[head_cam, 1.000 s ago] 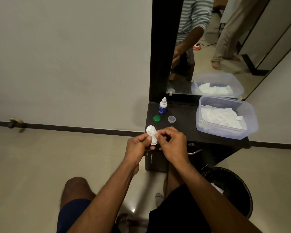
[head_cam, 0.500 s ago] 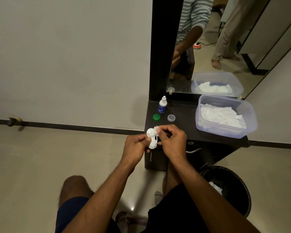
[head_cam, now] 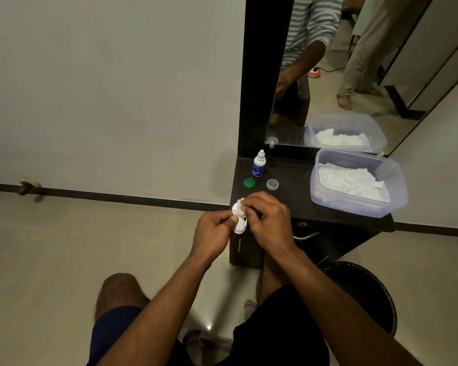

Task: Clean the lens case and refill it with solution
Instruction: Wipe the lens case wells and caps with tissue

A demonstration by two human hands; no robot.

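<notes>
My left hand point(head_cam: 214, 233) pinches a white lens case point(head_cam: 239, 227) just off the front left corner of a dark vanity shelf point(head_cam: 296, 199). A small wad of white tissue point(head_cam: 241, 208) is pressed into the case's upper well by the fingers of my right hand point(head_cam: 269, 223). On the shelf behind stand a small solution bottle point(head_cam: 259, 165) with a blue label, a green cap point(head_cam: 248, 183) and a clear cap point(head_cam: 272, 184), both lying loose.
A clear plastic tub point(head_cam: 360, 207) with white tissues sits on the right of the shelf, below a mirror point(head_cam: 341, 70). A black bin point(head_cam: 365, 294) stands on the floor at the lower right. My knees are below the hands.
My right hand has shifted the tissue from the case's lower part up onto its upper well. Both hands stay at the shelf corner.
</notes>
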